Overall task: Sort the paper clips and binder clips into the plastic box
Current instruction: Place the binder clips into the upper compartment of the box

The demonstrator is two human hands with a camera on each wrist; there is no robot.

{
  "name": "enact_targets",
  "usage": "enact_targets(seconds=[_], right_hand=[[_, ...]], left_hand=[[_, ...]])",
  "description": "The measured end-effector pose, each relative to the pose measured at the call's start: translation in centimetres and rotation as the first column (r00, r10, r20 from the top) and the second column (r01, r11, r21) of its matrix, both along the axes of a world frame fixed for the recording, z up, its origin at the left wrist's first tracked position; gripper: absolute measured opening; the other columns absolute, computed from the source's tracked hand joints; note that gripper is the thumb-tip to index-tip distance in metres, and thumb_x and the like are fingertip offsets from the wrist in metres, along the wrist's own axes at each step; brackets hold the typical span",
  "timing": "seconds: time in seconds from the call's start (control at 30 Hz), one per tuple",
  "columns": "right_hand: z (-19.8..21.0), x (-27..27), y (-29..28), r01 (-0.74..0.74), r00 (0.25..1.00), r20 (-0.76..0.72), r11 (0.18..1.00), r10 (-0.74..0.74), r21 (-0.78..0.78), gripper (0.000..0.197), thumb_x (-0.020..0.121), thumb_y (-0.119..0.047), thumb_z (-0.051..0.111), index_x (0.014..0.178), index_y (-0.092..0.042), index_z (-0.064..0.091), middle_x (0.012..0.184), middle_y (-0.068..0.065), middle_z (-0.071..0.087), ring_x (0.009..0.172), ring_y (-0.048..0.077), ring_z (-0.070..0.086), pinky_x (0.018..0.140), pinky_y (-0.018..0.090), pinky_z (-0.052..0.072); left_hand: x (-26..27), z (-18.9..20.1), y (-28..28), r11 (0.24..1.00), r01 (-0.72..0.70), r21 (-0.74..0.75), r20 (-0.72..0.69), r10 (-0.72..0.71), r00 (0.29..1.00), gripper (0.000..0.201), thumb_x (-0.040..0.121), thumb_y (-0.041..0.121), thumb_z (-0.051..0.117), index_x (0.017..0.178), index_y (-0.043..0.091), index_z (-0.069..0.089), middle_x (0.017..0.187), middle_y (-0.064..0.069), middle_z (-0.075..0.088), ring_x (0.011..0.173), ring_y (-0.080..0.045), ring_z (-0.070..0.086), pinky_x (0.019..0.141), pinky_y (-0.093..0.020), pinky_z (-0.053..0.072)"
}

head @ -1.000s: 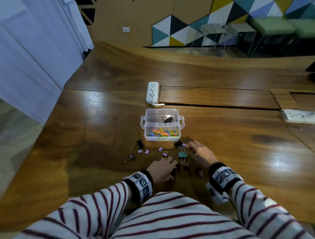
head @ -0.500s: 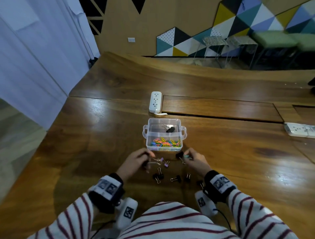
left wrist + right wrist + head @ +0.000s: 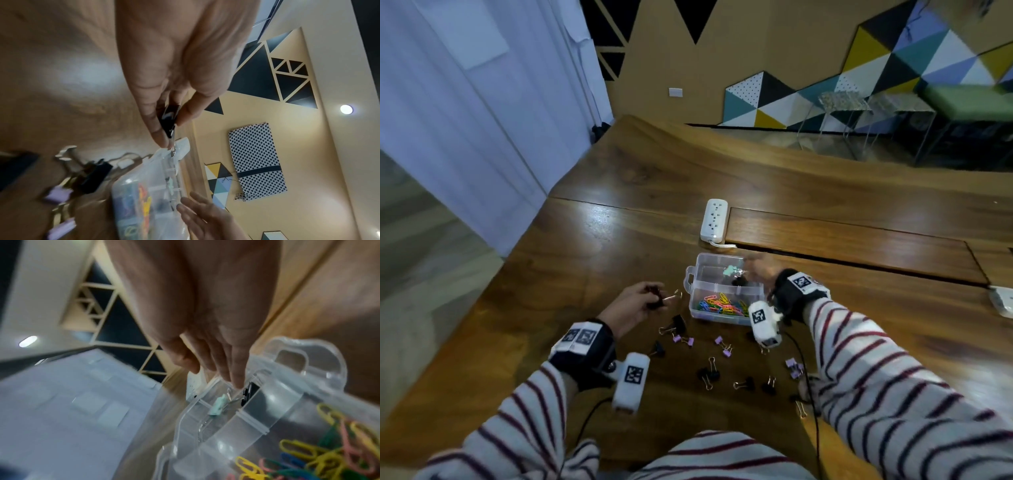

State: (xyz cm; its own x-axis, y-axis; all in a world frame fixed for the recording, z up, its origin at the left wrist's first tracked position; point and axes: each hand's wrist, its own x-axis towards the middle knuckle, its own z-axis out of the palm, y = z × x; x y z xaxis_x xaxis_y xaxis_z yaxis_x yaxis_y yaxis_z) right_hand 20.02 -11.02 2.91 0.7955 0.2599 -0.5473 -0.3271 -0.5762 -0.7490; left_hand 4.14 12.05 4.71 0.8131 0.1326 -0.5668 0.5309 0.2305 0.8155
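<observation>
The clear plastic box [image 3: 691,278] stands on the wooden table [image 3: 592,260]. Coloured paper clips [image 3: 719,303] fill its near compartment. My right hand [image 3: 751,265] hovers over the far compartment with straight fingers [image 3: 236,378] and holds nothing. Below them, a teal binder clip [image 3: 218,405] and a black one [image 3: 247,392] are inside that compartment. Left of the box, my left hand [image 3: 654,296] pinches a black binder clip [image 3: 168,116] between thumb and fingers, its wire handles pointing at the box [image 3: 144,203]. Several black [image 3: 709,373] and purple binder clips [image 3: 683,340] lie loose in front of the box.
A white power strip [image 3: 714,219] lies just behind the box, its cord at the box's far edge. A second power strip [image 3: 1001,301] sits at the right border. A groove in the tabletop [image 3: 859,263] runs behind the box. The table's left edge [image 3: 482,308] drops to the floor.
My right hand rose from the table carrying the teal clip, reached over the far compartment and let it go. My left hand picked up a black clip and lifted it beside the box.
</observation>
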Motion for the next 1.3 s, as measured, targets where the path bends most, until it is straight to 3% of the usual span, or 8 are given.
enact_targets(seconds=[0.2,0.47,0.67,0.83,1.0,1.13,1.23,1.3], right_hand=[[1.0,-7.0,-1.7,-0.197,0.816,0.484,0.939,0.317,-0.283,0.026,0.091,-0.006,0.046,0.112,-0.014,0.058,0.110,0.007,0.064,0.099,0.019,0.061,0.092,0.032,0.051],[-5.1,-12.6,-4.5,-0.193,0.552,0.414,0.594,0.724,-0.781,0.035,0.038,-0.017,0.087,0.068,-0.023,0.069,0.066,-0.006,0.067,0.052,0.009,0.061,0.045,0.018,0.049],[-6.5,-12.8,-4.4,-0.236,0.478,0.400,0.553,0.782,-0.799,0.034,0.045,-0.024,0.085,0.072,-0.021,0.064,0.074,-0.002,0.066,0.058,0.012,0.061,0.049,0.022,0.052],[-6.2,-12.9,-4.7,-0.333,0.527,0.494,0.702,0.692,-0.629,0.026,0.075,-0.010,0.063,0.101,-0.012,0.058,0.102,0.006,0.062,0.089,0.020,0.059,0.075,0.029,0.054],[-2.4,-9.3,-3.7,-0.084,0.952,0.302,0.989,0.045,0.120,0.015,0.091,-0.009,0.049,0.105,-0.012,0.052,0.101,0.006,0.058,0.078,0.009,0.055,0.063,0.013,0.048],[-0.1,-4.2,-1.7,0.479,0.874,-0.344,0.730,-0.343,0.488,0.033,0.094,-0.005,0.041,0.125,0.006,0.043,0.098,0.018,0.060,0.079,0.025,0.062,0.063,0.027,0.057],[1.0,-2.7,-1.2,0.536,0.837,-0.414,0.686,-0.358,0.491,0.035,0.096,-0.004,0.036,0.129,0.008,0.036,0.124,0.024,0.052,0.107,0.035,0.055,0.088,0.033,0.050],[0.9,-2.7,-1.7,0.462,0.881,-0.351,0.739,-0.317,0.491,0.040,0.095,0.000,0.036,0.135,0.006,0.031,0.135,0.025,0.045,0.105,0.031,0.056,0.074,0.025,0.056]], left_hand=[[5.4,2.0,-1.7,0.936,0.099,0.337,0.118,-0.147,0.982,0.043,0.088,-0.007,0.045,0.129,0.008,0.045,0.125,-0.013,0.051,0.103,-0.019,0.055,0.082,-0.026,0.050],[11.6,-0.7,-6.5,0.394,0.360,0.846,-0.031,-0.637,0.770,0.035,0.088,-0.004,0.047,0.120,0.007,0.056,0.125,-0.018,0.059,0.117,-0.028,0.054,0.096,-0.027,0.039],[10.7,-2.5,-5.6,0.499,0.305,0.811,0.003,-0.526,0.850,0.071,0.086,0.015,0.059,0.145,0.018,0.019,0.143,-0.011,0.041,0.133,-0.026,0.038,0.109,-0.039,0.033],[5.4,-4.6,-0.5,0.450,0.155,0.880,-0.037,-0.261,0.965,0.044,0.087,0.008,0.056,0.128,0.009,0.042,0.128,-0.012,0.052,0.116,-0.023,0.052,0.101,-0.030,0.042],[1.1,-6.9,0.4,0.296,0.533,0.793,-0.330,-0.526,0.784,0.053,0.082,0.019,0.064,0.130,0.022,0.041,0.129,-0.007,0.042,0.118,-0.021,0.048,0.102,-0.034,0.043],[1.2,-7.0,-1.2,0.118,0.560,0.820,-0.392,-0.597,0.700,0.052,0.082,0.027,0.063,0.129,0.026,0.040,0.126,-0.007,0.039,0.117,-0.023,0.045,0.098,-0.038,0.045],[1.6,-6.9,-1.8,0.062,0.557,0.828,-0.410,-0.610,0.678,0.044,0.086,0.023,0.059,0.126,0.027,0.041,0.122,-0.006,0.039,0.112,-0.023,0.047,0.092,-0.038,0.048],[1.7,-6.9,-2.0,0.027,0.560,0.828,-0.423,-0.626,0.655,0.042,0.088,0.021,0.055,0.127,0.028,0.040,0.121,-0.006,0.039,0.108,-0.023,0.050,0.089,-0.037,0.050]])
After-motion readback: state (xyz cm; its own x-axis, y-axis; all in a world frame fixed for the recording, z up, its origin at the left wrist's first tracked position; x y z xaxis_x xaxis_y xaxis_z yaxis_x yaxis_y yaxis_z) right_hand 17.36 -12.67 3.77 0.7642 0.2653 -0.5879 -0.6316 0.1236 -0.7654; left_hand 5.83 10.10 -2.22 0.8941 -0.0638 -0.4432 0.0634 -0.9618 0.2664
